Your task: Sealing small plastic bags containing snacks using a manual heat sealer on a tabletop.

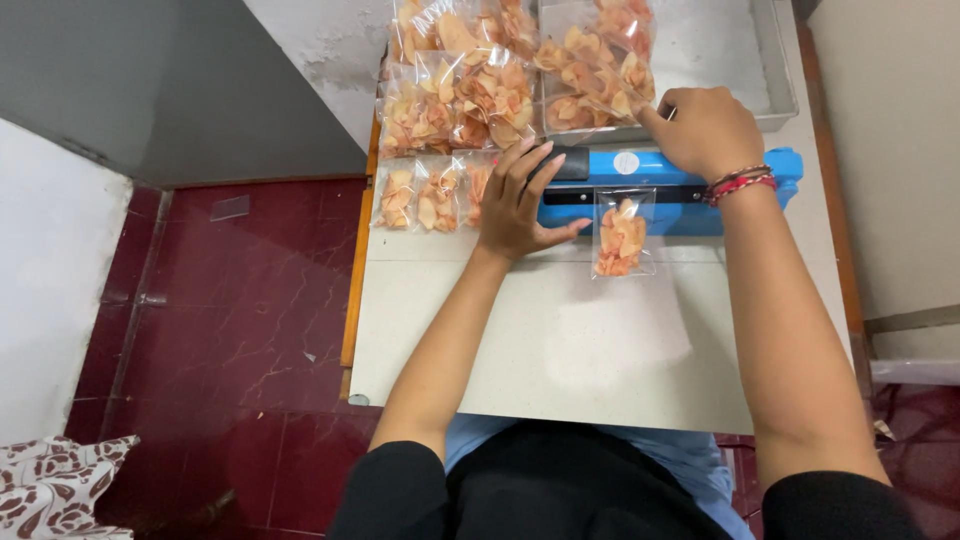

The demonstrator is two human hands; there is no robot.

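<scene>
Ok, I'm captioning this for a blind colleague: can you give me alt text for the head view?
A person's right hand presses down a blue heat sealer on a small clear bag of orange chips, while the left hand rests flat beside it on a pale table. More filled bags lie stacked behind.

The person wears a black top with short sleeves, and both forearms are bare. On the wrist of the right hand [705,130] there are thin red and dark bracelets [740,183]. The left hand [520,205] has no jewellery.
</scene>
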